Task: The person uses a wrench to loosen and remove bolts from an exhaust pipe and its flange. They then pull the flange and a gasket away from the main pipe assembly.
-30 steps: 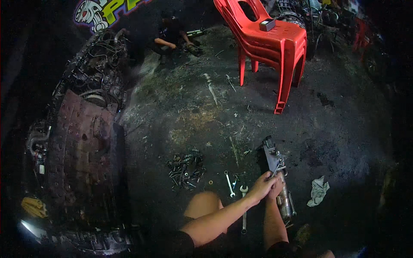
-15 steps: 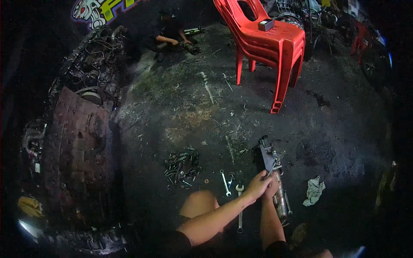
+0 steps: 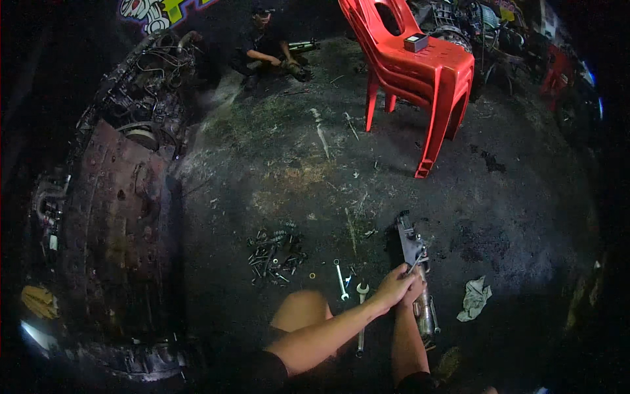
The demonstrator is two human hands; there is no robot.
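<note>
A long metal engine part (image 3: 411,248) lies on the floor in front of me, with a flat grey plate at its far end and a shiny tube-like body nearer me. My left hand (image 3: 394,287) is closed over the middle of it, and a slim metal tool (image 3: 415,263) sticks out past its fingers. Close against it, my right hand (image 3: 415,289) grips the part's body; some of its fingers are hidden behind the left. Left of my hands lie a small combination wrench (image 3: 341,281) and a larger wrench (image 3: 361,322), partly covered by my left forearm.
A pile of bolts (image 3: 275,256) and a ring washer (image 3: 312,276) lie left of the wrenches. A crumpled rag (image 3: 474,299) is at right. Stacked red chairs (image 3: 426,65) hold a small box (image 3: 416,43). An engine (image 3: 125,210) fills the left; a co-worker (image 3: 266,49) crouches far off.
The whole view has shifted slightly. Both hands keep their place on the engine part, with little visible movement. The far co-worker's upper body now shows more.
</note>
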